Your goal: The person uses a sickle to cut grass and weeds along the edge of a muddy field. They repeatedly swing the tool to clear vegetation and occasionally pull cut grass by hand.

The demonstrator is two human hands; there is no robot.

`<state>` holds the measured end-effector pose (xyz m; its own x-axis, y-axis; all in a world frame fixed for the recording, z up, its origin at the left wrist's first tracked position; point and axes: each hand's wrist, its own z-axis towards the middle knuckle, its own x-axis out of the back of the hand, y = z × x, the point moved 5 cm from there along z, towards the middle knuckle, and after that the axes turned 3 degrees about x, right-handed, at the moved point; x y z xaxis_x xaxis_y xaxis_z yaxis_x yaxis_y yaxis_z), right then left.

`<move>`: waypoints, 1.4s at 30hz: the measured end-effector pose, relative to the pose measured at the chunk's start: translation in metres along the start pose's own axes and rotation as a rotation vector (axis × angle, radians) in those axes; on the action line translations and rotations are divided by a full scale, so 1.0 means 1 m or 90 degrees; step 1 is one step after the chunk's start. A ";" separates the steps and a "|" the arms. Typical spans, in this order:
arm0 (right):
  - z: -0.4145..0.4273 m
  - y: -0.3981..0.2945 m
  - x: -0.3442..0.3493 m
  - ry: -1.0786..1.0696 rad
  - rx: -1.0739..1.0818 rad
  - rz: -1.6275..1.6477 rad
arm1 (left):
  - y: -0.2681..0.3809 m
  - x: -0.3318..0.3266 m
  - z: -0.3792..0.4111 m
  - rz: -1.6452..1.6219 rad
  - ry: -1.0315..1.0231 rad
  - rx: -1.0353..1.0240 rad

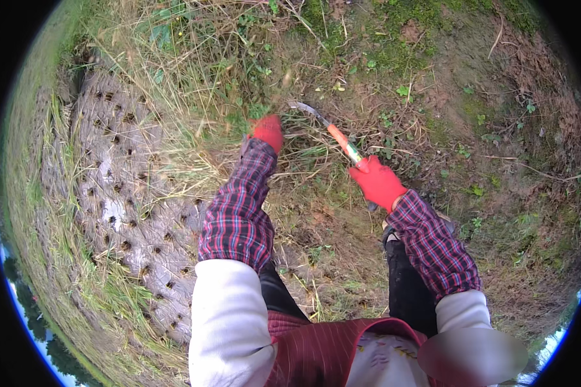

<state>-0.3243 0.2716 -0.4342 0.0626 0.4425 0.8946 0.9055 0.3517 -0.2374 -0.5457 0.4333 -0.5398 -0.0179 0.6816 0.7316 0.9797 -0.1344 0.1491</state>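
Note:
My right hand [378, 183], in a red glove, grips the orange handle [339, 137] of a sickle. Its curved metal blade [306, 108] points up and to the left, low over the weedy ground. To the left of the blade tip, my left hand [268, 133], also red-gloved, is closed in a fist and slightly blurred. Green grass blades [242, 121] stick out from beside the fist, apparently held in it; the fingers themselves are hidden. Long dry grass [193, 101] stands just beyond and to the left of this hand.
A muddy field strip [140, 193] with cut stubble tufts and wet patches lies to the left. Laid straw [121, 285] runs along it. On the right rises a bare earth bank [494, 111] with moss and small weeds. My dark-trousered legs [406, 280] stand below.

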 end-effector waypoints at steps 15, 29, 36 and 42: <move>-0.151 0.030 0.067 0.056 -0.133 -0.019 | -0.040 -0.085 -0.072 -0.125 0.047 0.000; -0.161 0.022 0.082 0.110 -0.150 -0.082 | 0.157 -0.003 -0.099 -0.289 0.408 -0.101; -0.125 0.040 0.072 -0.035 -0.114 -0.131 | 0.168 -0.066 -0.093 -0.477 0.169 -0.118; -0.240 0.072 0.029 -0.021 -0.243 -0.110 | 0.142 -0.054 -0.097 -0.301 0.199 -0.298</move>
<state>-0.1566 0.1113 -0.3344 -0.1113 0.4322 0.8949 0.9925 0.0942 0.0779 -0.4247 0.3079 -0.4938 -0.5427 0.5149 0.6636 0.6664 -0.2169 0.7134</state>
